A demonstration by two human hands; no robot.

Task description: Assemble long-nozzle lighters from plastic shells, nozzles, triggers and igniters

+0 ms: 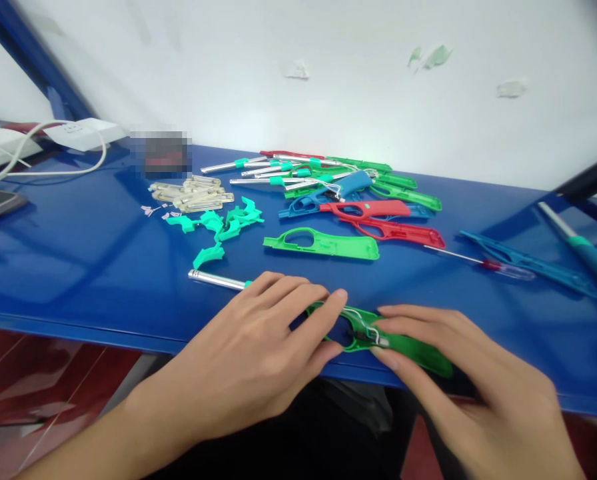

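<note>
Near the table's front edge lies a green lighter half-shell (418, 355), its inside facing up with thin wires (361, 318) and a small dark part inside. A metal lighter tube (218, 280) with a teal collar sticks out to the left from under my left hand (273, 340). That hand grips the shell around its finger loop, thumb and fingers on either side. My right hand (458, 373) pinches at the shell's middle, its fingertips by the wire ends and a small metal piece. Just behind lies another green half-shell (328, 245).
Teal trigger pieces (223, 223) and clear fuel tanks (191, 195) lie at left. Behind are several metal tubes (258, 180), a red shell (398, 232) and a blue shell (306, 202). At right are a screwdriver (508, 270) and a blue half-shell (533, 263).
</note>
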